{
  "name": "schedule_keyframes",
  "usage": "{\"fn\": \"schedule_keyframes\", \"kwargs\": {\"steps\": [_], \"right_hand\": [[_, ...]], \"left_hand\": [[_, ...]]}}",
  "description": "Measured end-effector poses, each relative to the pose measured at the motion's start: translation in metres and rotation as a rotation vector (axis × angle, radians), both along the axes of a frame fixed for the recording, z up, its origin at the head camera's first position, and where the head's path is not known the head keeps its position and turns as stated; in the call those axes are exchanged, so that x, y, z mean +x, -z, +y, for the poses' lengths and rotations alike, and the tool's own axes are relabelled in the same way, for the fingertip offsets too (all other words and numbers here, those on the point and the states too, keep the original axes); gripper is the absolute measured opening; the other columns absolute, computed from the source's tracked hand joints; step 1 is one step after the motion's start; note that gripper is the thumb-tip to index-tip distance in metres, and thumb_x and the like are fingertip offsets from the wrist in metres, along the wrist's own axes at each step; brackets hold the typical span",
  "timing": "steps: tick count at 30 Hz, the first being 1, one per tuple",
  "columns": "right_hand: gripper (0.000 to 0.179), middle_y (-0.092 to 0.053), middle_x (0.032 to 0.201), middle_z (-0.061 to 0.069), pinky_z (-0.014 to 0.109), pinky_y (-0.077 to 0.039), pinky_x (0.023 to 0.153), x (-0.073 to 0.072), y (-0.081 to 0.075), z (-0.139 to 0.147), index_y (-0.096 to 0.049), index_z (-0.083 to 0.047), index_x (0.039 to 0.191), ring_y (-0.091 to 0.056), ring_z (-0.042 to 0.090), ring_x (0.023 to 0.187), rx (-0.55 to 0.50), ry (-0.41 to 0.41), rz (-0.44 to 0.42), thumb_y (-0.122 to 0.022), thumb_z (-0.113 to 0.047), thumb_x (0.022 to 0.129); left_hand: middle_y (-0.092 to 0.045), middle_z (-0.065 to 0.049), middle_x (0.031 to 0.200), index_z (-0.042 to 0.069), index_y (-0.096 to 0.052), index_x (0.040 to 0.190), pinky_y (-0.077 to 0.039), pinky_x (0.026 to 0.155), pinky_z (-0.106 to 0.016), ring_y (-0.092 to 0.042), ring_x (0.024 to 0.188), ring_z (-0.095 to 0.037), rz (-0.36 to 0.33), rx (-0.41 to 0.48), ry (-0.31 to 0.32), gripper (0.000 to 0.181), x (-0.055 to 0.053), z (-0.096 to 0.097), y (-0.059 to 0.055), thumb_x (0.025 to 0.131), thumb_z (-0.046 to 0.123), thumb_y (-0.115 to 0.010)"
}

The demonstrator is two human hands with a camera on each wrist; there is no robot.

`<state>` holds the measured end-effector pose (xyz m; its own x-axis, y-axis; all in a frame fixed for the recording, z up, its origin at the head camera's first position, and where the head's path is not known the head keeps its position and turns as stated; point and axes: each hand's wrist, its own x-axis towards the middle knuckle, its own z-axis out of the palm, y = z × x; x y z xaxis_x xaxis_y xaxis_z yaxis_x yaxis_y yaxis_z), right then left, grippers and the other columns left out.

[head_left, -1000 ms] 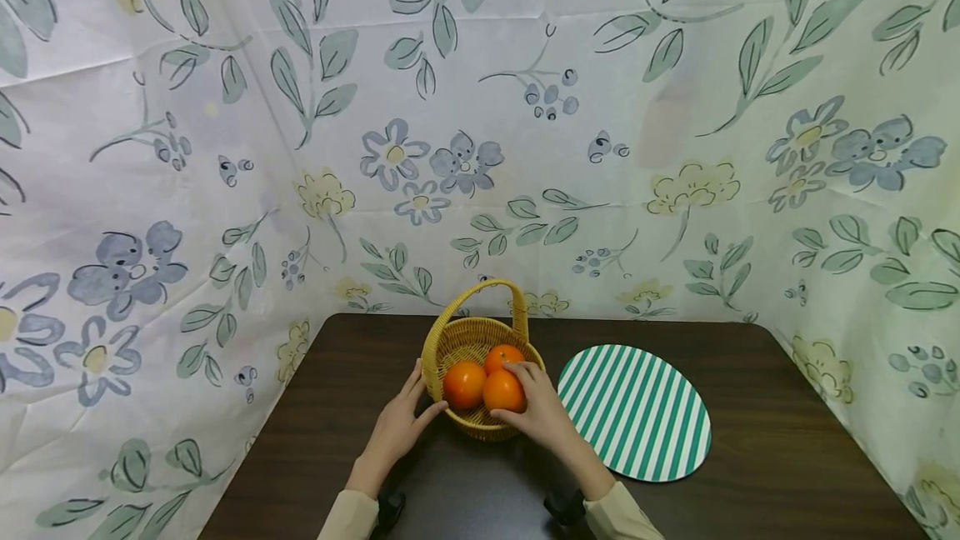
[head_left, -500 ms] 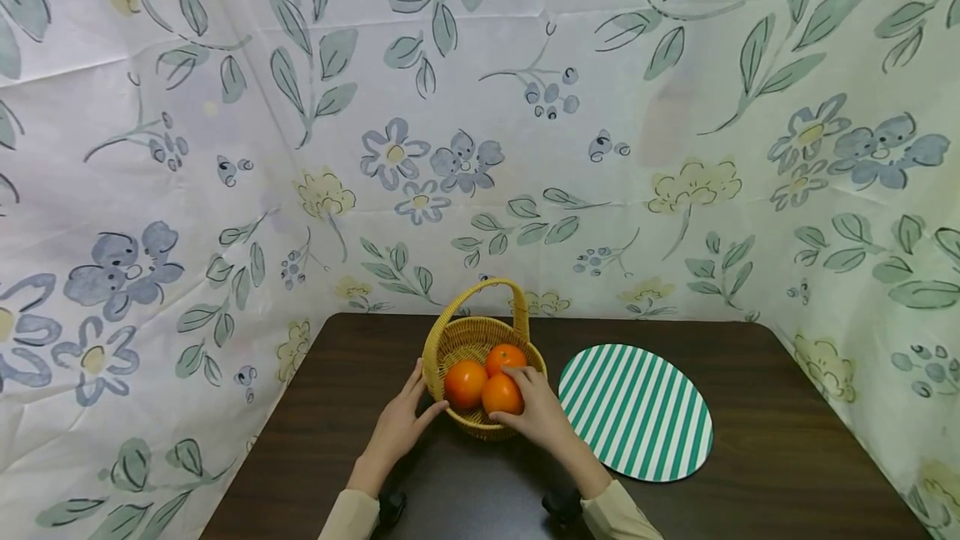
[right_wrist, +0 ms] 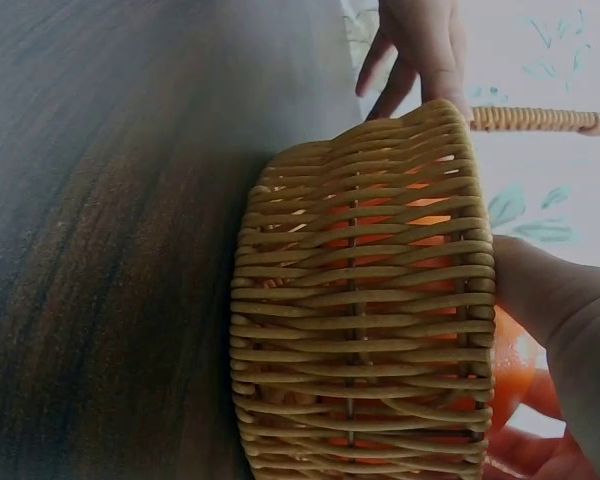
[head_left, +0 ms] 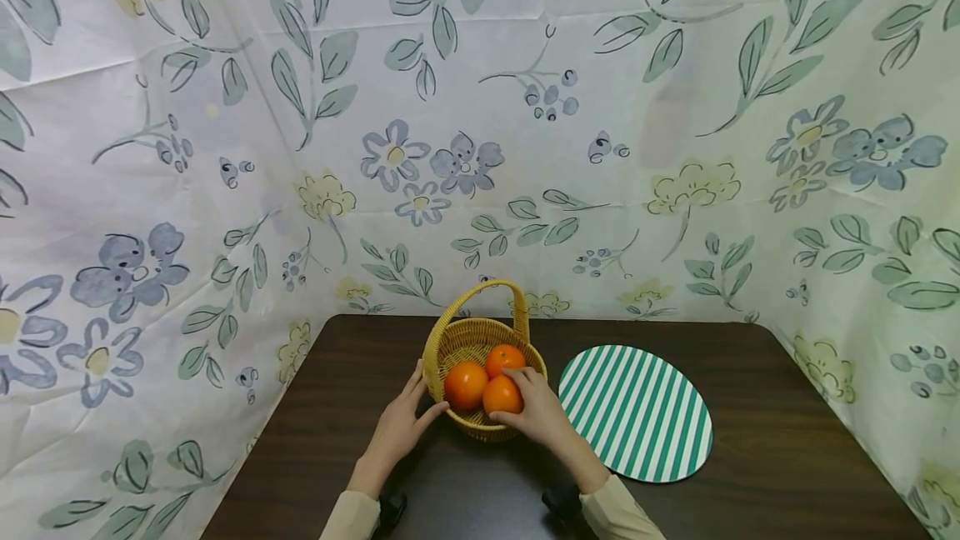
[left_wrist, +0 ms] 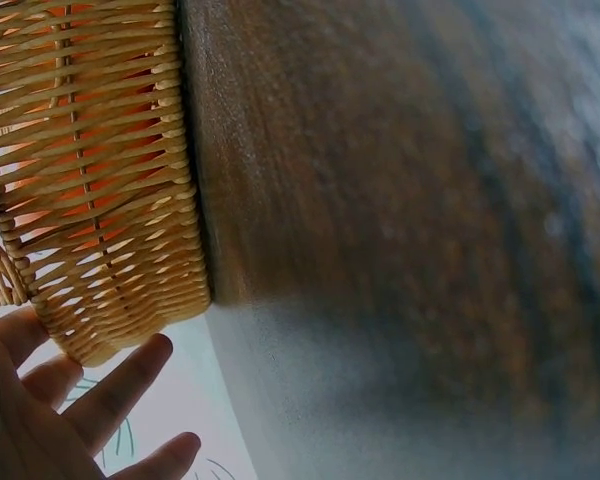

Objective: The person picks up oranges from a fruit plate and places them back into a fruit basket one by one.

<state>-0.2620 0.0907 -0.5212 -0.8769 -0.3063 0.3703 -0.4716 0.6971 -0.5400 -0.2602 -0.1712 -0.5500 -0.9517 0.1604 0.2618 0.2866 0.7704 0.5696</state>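
A yellow wicker basket (head_left: 459, 347) with a tall handle stands on the table, holding three oranges. My left hand (head_left: 396, 430) rests against its left side, the thumb at the rim; in the left wrist view the fingers (left_wrist: 120, 395) are spread and nearly straight beside the weave. Reaching in from the right, my right hand (head_left: 542, 408) holds the front orange (head_left: 501, 396) between thumb and fingers. That fruit touches or nearly touches the left orange (head_left: 465, 385) and the back orange (head_left: 504, 358). The right wrist view shows the thumb (right_wrist: 545, 290) over the basket rim, with the fingertips partly hidden.
An oval placemat (head_left: 637, 413) with green and white stripes lies to the right of the basket, close to my right forearm. The dark wooden table (head_left: 765, 440) ends at a floral cloth (head_left: 525, 107) hanging behind and along both sides.
My right fingers have shifted slightly on the front orange, which has moved a little to the left. The left hand and the basket stay nearly in place.
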Motion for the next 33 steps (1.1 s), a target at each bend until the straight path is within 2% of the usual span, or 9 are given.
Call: {"fn": "schedule_keyframes", "kwargs": {"steps": [8, 14, 22, 27, 33], "right_hand": [[0.066, -0.053, 0.109, 0.011, 0.044, -0.049, 0.076, -0.0033, -0.0029, -0.0014, -0.057, -0.008, 0.121, -0.054, 0.025, 0.094, 0.028, -0.003, -0.034, -0.080, -0.041, 0.068], [0.066, -0.053, 0.108, 0.012, 0.043, -0.050, 0.074, -0.0055, -0.0033, -0.0024, -0.058, -0.008, 0.120, -0.055, 0.025, 0.092, 0.059, 0.003, -0.061, -0.081, -0.041, 0.068], [0.066, -0.052, 0.109, 0.013, 0.044, -0.050, 0.074, -0.0070, -0.0061, -0.0030, -0.058, -0.007, 0.120, -0.055, 0.026, 0.093, 0.070, -0.003, -0.092, -0.081, -0.040, 0.068], [0.066, -0.052, 0.108, 0.011, 0.043, -0.050, 0.073, -0.0068, -0.0062, -0.0032, -0.058, -0.008, 0.121, -0.055, 0.024, 0.091, 0.072, -0.013, -0.089, -0.080, -0.041, 0.069], [0.064, -0.052, 0.111, 0.009, 0.042, -0.050, 0.073, -0.0062, -0.0048, -0.0018, -0.058, -0.010, 0.121, -0.055, 0.023, 0.092, 0.089, -0.024, -0.050, -0.079, -0.042, 0.070]], "left_hand": [[-0.014, 0.004, 0.155, 0.033, -0.024, 0.147, -0.040, 0.097, -0.054, -0.042, 0.128, -0.032, -0.019, 0.004, -0.005, 0.072, -0.0010, 0.0001, 0.0008, 0.085, 0.059, -0.052], [-0.013, 0.010, 0.154, 0.030, -0.026, 0.146, -0.040, 0.097, -0.053, -0.044, 0.127, -0.031, -0.035, -0.008, -0.024, 0.072, -0.0026, 0.0008, 0.0025, 0.085, 0.059, -0.053], [-0.014, 0.008, 0.155, 0.024, -0.032, 0.146, -0.040, 0.097, -0.053, -0.044, 0.127, -0.031, -0.016, -0.004, -0.015, 0.074, -0.0029, 0.0002, 0.0017, 0.084, 0.060, -0.053], [-0.012, 0.013, 0.154, 0.029, -0.030, 0.145, -0.038, 0.100, -0.051, -0.040, 0.131, -0.027, -0.026, 0.011, -0.022, 0.074, -0.0024, -0.0007, 0.0017, 0.083, 0.060, -0.054], [-0.013, 0.010, 0.154, 0.031, -0.028, 0.146, -0.035, 0.101, -0.054, -0.036, 0.133, -0.029, -0.029, 0.016, -0.009, 0.074, -0.0020, -0.0019, 0.0021, 0.084, 0.060, -0.054]]}}
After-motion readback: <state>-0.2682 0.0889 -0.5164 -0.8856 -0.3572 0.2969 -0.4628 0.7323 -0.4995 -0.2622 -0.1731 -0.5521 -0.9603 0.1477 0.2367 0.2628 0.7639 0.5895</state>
